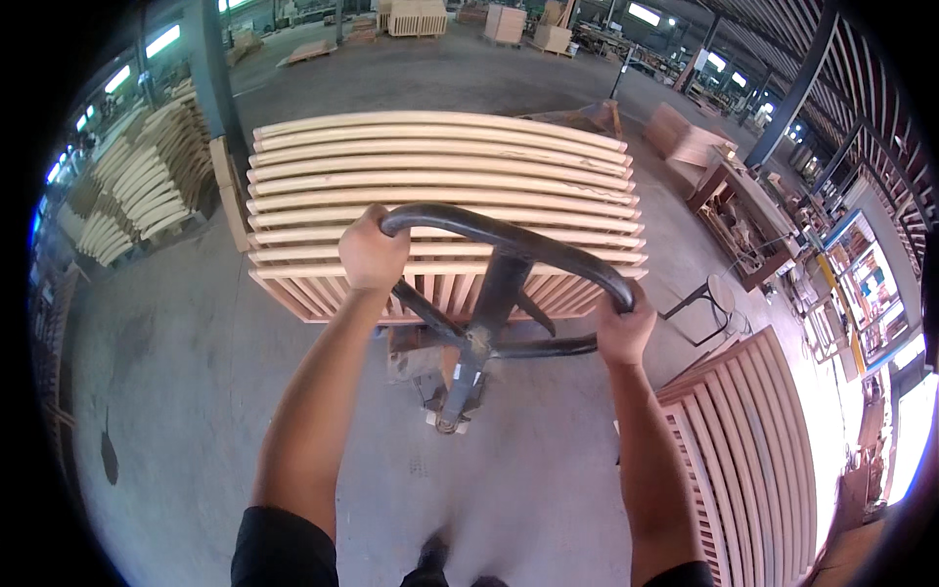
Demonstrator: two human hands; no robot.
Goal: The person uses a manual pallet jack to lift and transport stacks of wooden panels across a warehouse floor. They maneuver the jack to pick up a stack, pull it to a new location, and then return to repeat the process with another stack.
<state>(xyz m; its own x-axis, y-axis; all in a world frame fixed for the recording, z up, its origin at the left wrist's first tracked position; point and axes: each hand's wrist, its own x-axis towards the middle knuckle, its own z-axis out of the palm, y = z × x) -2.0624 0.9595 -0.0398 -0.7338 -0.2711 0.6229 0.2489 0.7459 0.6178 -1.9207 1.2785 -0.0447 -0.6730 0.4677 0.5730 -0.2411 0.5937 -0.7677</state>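
Both my arms reach forward to the black looped handle (489,227) of a pallet jack. My left hand (374,250) is wrapped round the handle's left corner, and my right hand (626,328) grips its right corner. A lever (535,315) sticks out inside the loop. The jack's shaft (462,386) slopes down to its base near the floor. Just beyond the handle stands a stack of slatted wooden frames (440,161) with pale, gently curved rails. The stack hides the jack's forks.
More slatted wooden frames (753,440) stand close on my right, beside a round stool (721,293) and a workbench (748,210). Left of the stack rises a grey post (210,78), with piled curved wooden parts (147,176) behind it. Farther off are wooden stacks (416,18).
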